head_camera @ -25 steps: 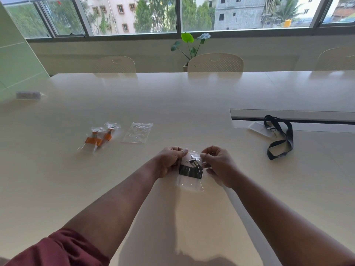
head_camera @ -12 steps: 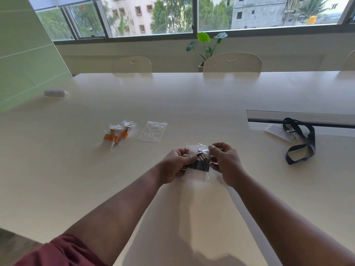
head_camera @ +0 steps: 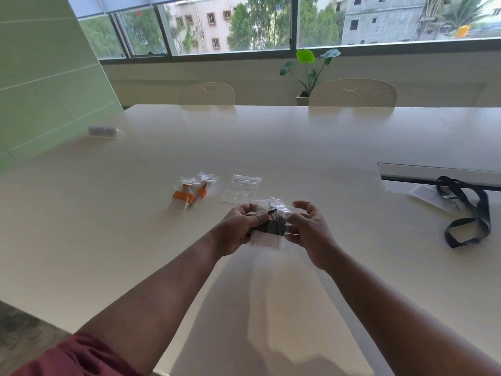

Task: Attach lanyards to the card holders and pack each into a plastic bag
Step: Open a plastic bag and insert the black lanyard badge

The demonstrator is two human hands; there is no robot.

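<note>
Holding a clear plastic bag (head_camera: 267, 234), light, limp and slippery, above the table (head_camera: 298, 147), left hand (head_camera: 240, 226) pinching its left edge, right hand (head_camera: 309, 229) pinching its right edge with upper fingers loosely spread, black lanyard (head_camera: 272, 226) bunched inside, best gripped near the mouth.

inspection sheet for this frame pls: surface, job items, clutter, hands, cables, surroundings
Surface: pale table, recessed slot at right.
Job's things: bagged black lanyard in hand; two packed orange bags; empty plastic bag; loose black lanyard clipped to a card holder.
Clutter: small white block, far left.
Hands: left hand grips the bag; right hand pinches its edge, upper fingers loose.
Cables: nothing seen.
Surroundings: two chairs, potted plant, windows.
</note>
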